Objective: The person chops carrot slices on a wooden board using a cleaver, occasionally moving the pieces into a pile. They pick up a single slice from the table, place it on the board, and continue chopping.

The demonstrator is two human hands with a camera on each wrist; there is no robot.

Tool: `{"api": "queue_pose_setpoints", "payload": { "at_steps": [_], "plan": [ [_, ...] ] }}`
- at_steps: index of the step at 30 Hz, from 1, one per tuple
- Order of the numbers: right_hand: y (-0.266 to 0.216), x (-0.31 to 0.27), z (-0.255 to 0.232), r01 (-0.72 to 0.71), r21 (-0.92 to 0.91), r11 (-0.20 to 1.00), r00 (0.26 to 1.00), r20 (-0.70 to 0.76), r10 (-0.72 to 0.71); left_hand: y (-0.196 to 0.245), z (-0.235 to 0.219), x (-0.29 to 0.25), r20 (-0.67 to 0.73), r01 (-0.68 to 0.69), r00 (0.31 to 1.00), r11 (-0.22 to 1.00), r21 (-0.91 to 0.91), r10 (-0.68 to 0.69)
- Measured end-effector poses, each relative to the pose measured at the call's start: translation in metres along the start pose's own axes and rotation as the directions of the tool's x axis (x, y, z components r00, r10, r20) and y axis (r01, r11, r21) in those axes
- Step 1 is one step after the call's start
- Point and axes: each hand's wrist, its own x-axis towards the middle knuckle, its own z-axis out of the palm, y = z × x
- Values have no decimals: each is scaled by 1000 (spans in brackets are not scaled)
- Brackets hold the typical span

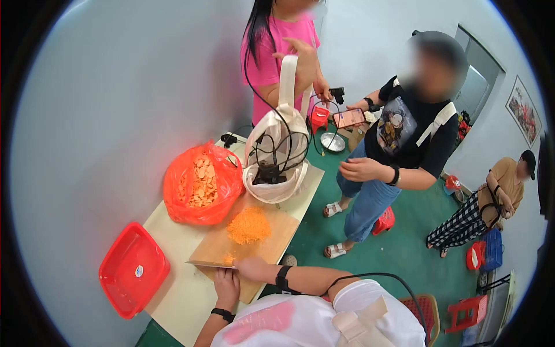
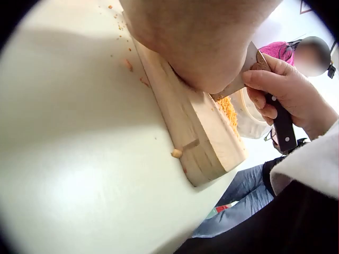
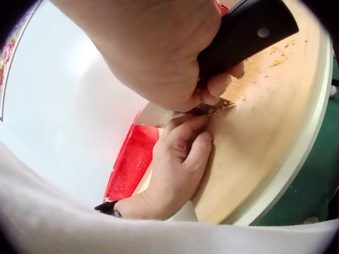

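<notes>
In the head view, my right hand (image 1: 252, 269) grips a broad-bladed cleaver (image 1: 209, 264) over the near part of a thick wooden cutting board (image 1: 283, 224). The cleaver's black riveted handle shows in both wrist views. My left hand (image 1: 226, 283) rests on the board right beside the blade; in the right wrist view its fingers bend towards the blade, and their tips are hidden. I cannot tell whether they hold a piece. A mound of finely chopped orange vegetable (image 1: 248, 225) lies on the board past the blade, with a few bits (image 1: 229, 257) close to the blade.
A red plastic bag (image 1: 228, 199) of orange slices (image 1: 202, 182) stands beyond the board. A red basin (image 1: 110, 260) sits at the table's left. A white backpack (image 1: 263, 130) with cables stands at the far end. Two people, in pink (image 1: 263, 69) and black (image 1: 430, 133), stand near the table.
</notes>
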Motion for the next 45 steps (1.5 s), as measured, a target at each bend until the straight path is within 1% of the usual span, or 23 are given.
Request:
{"api": "queue_pose_setpoints", "payload": {
  "at_steps": [2, 4, 5, 7, 14, 16, 18, 20, 22, 23, 24, 27, 32, 34, 37, 39, 40, 42, 43, 45],
  "plan": [
    [1, 1, -1, -14, 19, 1000, 1000, 28, 14, 0, -1, 1, 6, 7, 1000, 1000, -9, -7],
    [-1, 1, -3, -17, 30, 999, 1000, 1, 17, -1, 0, 1, 25, 26, 999, 1000, -9, -26],
    [-5, 0, -10, -3, 40, 999, 1000, 15, 2, -3, 0, 0, 32, 31, 999, 999, -13, -30],
    [-12, -5, -24, -29, 4, 1000, 999, 46, 28, -5, 0, -2, 26, 25, 999, 999, 33, -25],
    [-12, -5, -20, -41, -44, 998, 997, 56, 44, -7, -2, 1, 64, 14, 998, 999, 31, -16],
    [-10, -4, -14, 10, -30, 999, 1000, -6, -10, -5, -4, 2, 78, 20, 997, 1000, 20, -21],
    [-12, 0, -11, 12, -29, 1000, 1000, -3, -12, -2, -7, 4, 72, 11, 997, 1000, 15, -12],
    [-13, 3, -10, 20, -33, 999, 1000, -10, -20, -8, 0, 0, 63, 8, 998, 1000, 16, -9],
    [-11, 5, -9, -2, -4, 1000, 1000, -22, 2, -10, 0, -2, 53, 3, 999, 1000, 21, -4],
    [-10, 5, -8, 2, -4, 1000, 1000, -26, -2, -10, 1, -3, 60, 19, 998, 999, 26, -21],
    [-10, 5, -9, 8, -16, 1000, 1000, -29, -9, -10, 1, -2, 66, 35, 997, 999, 32, -37],
    [-11, -1, -18, 13, -14, 1000, 1000, -24, -13, -9, 0, -2, 56, 13, 998, 999, 50, -16],
    [-7, -7, -16, -42, 38, 998, 999, -27, 43, -5, -3, 0, 33, 15, 999, 1000, 13, -15],
    [-12, -7, -17, -53, 10, 999, 999, -5, 53, -7, -3, 0, 34, 19, 999, 1000, 3, -19],
    [-11, -4, -9, -48, 9, 999, 999, 3, 48, -9, -1, -2, 59, 17, 998, 1000, 12, -18],
    [-12, -1, -5, -37, 20, 999, 999, 6, 37, -11, -1, -4, 122, 72, 990, 997, 4, -72],
    [-13, 2, -5, -40, 12, 999, 999, 27, 40, -11, 0, -4, 117, 73, 990, 997, 7, -73],
    [-15, 6, -6, -35, 4, 999, 998, 47, 35, -9, 0, -3, 16, 3, 1000, 1000, 1, -3],
    [-15, 5, -7, -29, 0, 1000, 999, 34, 29, -10, 1, -4, 13, 1, 1000, 1000, 4, -1],
    [-14, 5, -7, -26, -8, 1000, 999, 18, 26, -12, 4, -6, 30, 42, 999, 999, 3, -42]
  ]
}}
